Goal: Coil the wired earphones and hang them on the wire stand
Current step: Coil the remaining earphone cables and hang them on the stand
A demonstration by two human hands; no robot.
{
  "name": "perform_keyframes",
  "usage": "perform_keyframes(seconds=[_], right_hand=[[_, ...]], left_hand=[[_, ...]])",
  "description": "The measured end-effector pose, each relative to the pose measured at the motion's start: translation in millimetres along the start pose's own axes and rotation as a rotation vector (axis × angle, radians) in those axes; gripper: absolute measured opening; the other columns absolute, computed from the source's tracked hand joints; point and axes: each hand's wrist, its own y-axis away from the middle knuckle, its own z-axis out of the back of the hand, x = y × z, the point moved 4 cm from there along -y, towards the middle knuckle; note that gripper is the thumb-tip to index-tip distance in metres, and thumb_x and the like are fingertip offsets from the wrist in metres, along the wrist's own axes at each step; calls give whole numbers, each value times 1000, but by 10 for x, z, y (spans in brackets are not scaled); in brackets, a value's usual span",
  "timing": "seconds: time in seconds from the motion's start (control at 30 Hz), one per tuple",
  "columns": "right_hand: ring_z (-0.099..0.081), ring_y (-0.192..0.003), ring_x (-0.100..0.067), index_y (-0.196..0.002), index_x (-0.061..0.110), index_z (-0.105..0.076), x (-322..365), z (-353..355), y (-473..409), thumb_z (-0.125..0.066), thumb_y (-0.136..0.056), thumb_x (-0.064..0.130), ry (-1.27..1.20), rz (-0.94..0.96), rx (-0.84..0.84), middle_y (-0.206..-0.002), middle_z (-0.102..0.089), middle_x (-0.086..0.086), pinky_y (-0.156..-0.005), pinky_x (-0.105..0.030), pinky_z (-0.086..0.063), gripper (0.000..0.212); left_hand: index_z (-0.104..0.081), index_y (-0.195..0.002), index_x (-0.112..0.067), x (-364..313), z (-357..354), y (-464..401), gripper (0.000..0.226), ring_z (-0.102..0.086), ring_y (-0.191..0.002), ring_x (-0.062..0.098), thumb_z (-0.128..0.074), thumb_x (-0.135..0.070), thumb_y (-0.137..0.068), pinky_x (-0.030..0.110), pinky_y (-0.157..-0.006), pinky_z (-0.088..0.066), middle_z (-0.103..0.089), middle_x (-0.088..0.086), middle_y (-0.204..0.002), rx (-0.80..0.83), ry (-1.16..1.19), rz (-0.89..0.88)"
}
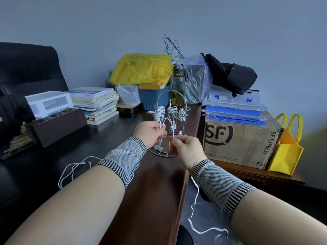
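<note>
A metal wire stand (170,103) with an arched top stands on the dark desk (145,174), and several coiled white earphones (172,111) hang from its hooks. My left hand (148,132) pinches a white earphone cable (160,138) just in front of the stand, with the earbuds dangling below it. Close beside it, my right hand (185,149) pinches the same cable, whose free end (194,206) trails down past my right wrist off the desk edge. Another loose white earphone cable (74,168) lies on the desk under my left forearm.
Behind the stand are a blue bin (152,100), a yellow bag (143,69), a green bottle (178,82) and a book stack (95,103). A dark wooden box (56,126) sits left. An SF cardboard box (240,140) and a yellow tote (286,149) stand right.
</note>
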Motion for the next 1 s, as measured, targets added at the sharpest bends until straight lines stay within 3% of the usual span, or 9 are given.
perform_keyframes(seconds=[0.07,0.2,0.37,0.5,0.6,0.73,0.87,0.93,1.0], right_hand=[[-64,-60,-24,-59,18,-68,-6,-58,47,-54,-88,16,14,46,1,-55,-64,1,-74,-47,-56,32],[-61,-72,-31,-79,15,-59,2,-206,192,-45,-92,21,430,308,23,-73,-66,-9,-72,-36,-50,20],[-62,-92,-30,-123,20,-51,-76,-242,215,-34,-102,20,759,340,16,-101,-64,-7,-69,-31,-39,27],[-63,-94,-25,-114,19,-64,-166,-27,117,-39,-100,23,548,159,-58,-99,-69,-4,-75,-27,-43,29],[-59,-75,-19,-91,16,-68,-198,156,-6,-47,-96,25,381,70,-156,-75,-64,2,-67,-25,-39,23],[-51,-58,-10,-78,18,-64,-85,289,-87,-52,-94,26,214,78,-227,-62,-59,7,-61,-24,-40,22],[-57,-64,-10,-78,21,-64,149,327,-139,-54,-93,27,136,157,-253,-68,-64,7,-65,-28,-49,20],[-55,-61,-9,-73,21,-64,253,349,-188,-56,-92,30,130,181,-263,-64,-62,8,-65,-29,-49,22],[-53,-57,-10,-67,22,-62,337,377,-238,-59,-90,33,117,200,-273,-59,-59,8,-61,-30,-49,26]], left_hand=[[-70,-99,-5,-38,-70,58,13,-71,-73,17,-61,-3,-90,31,-62,-59,-74,9,-79,38,91,22],[-65,-104,2,-163,-215,191,31,-71,-71,26,-39,-14,-97,29,-60,-57,-72,19,-84,175,464,171],[-64,-109,0,-240,-244,246,21,-68,-57,18,-57,-12,-93,25,-52,-55,-66,7,-62,253,509,228],[-68,-99,-8,-194,-228,195,16,-62,-62,12,-53,-7,-94,33,-66,-52,-51,-3,-58,281,440,243],[-64,-83,-9,-145,-213,151,21,-66,-75,16,-50,-1,-95,43,-80,-53,-59,1,-69,237,384,209],[-64,-86,-12,-56,-193,117,17,-69,-79,16,-53,-3,-96,34,-68,-54,-70,2,-87,183,267,132],[-73,-82,-11,65,-115,33,10,-72,-77,18,-68,-16,-89,38,-66,-57,-74,0,-79,30,173,-8],[-73,-93,-8,96,-76,17,10,-72,-74,16,-71,-16,-86,30,-58,-52,-74,3,-82,-81,196,-39],[-70,-104,-9,115,-59,6,20,-71,-69,10,-73,-15,-85,28,-59,-53,-73,7,-89,-160,233,-41]])
